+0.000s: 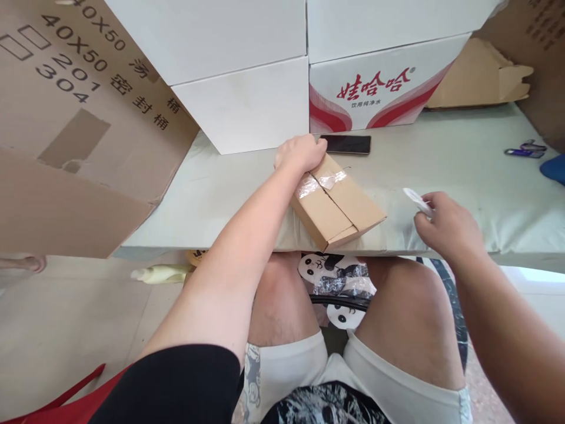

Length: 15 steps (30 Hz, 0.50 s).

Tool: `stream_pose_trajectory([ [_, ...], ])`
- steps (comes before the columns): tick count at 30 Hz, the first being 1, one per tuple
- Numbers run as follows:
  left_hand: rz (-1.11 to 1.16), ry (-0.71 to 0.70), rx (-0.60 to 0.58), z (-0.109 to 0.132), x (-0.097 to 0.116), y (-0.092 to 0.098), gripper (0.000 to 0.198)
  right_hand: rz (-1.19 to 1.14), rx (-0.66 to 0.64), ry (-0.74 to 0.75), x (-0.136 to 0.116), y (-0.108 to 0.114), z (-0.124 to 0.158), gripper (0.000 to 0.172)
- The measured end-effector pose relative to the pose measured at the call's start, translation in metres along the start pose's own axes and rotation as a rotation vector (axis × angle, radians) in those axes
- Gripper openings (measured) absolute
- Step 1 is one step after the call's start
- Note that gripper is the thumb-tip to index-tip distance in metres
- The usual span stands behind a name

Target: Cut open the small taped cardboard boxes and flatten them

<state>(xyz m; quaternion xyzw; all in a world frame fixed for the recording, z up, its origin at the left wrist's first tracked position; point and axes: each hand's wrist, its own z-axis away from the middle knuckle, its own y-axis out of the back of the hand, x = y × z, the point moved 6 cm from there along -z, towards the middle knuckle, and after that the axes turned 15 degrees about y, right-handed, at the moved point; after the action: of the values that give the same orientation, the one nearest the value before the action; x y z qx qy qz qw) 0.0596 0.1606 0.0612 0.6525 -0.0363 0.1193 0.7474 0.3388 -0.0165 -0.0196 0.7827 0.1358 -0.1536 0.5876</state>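
A small brown cardboard box (339,206), taped across its top seam, lies at the near edge of a pale table (463,171). My left hand (300,154) rests on the box's far corner with its fingers curled over it. My right hand (445,224) is to the right of the box, fingers pinched on a small white piece (417,202), perhaps tape or a label. A black phone (345,144) lies just beyond the box.
White cartons (247,106) and a red-and-white printed carton (379,94) stand at the back. A big brown carton (75,129) leans at the left. Flattened cardboard (481,76) is at the back right; scissors (525,150) and a blue object (554,168) lie far right.
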Motion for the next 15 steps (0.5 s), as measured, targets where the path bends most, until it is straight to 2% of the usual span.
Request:
stream_pose_trajectory([
  [2,-0.003,0.003,-0.001,0.001,0.0,0.0,0.052,0.046,-0.068,0.029,0.014,-0.011,-0.008,0.026],
  [4,0.012,0.001,0.002,0.002,0.0,0.0,0.052,0.02,-0.039,0.065,0.008,-0.011,-0.013,0.037],
  [6,0.039,-0.001,0.003,-0.001,-0.001,0.0,0.052,-0.082,0.014,0.13,-0.016,-0.005,-0.012,0.045],
  [8,0.079,0.002,-0.006,-0.005,-0.002,-0.001,0.053,-0.28,0.04,0.231,-0.054,0.004,-0.003,0.048],
  [11,0.211,0.012,-0.044,-0.01,-0.006,0.001,0.054,-0.493,-0.019,0.417,-0.112,0.01,0.017,0.059],
  [13,0.359,-0.002,-0.08,-0.005,-0.011,0.006,0.049,-0.52,-0.019,0.434,-0.133,0.009,0.026,0.062],
  [15,0.525,-0.04,-0.113,0.008,-0.019,0.014,0.041,-0.554,-0.002,0.408,-0.141,0.005,0.032,0.063],
])
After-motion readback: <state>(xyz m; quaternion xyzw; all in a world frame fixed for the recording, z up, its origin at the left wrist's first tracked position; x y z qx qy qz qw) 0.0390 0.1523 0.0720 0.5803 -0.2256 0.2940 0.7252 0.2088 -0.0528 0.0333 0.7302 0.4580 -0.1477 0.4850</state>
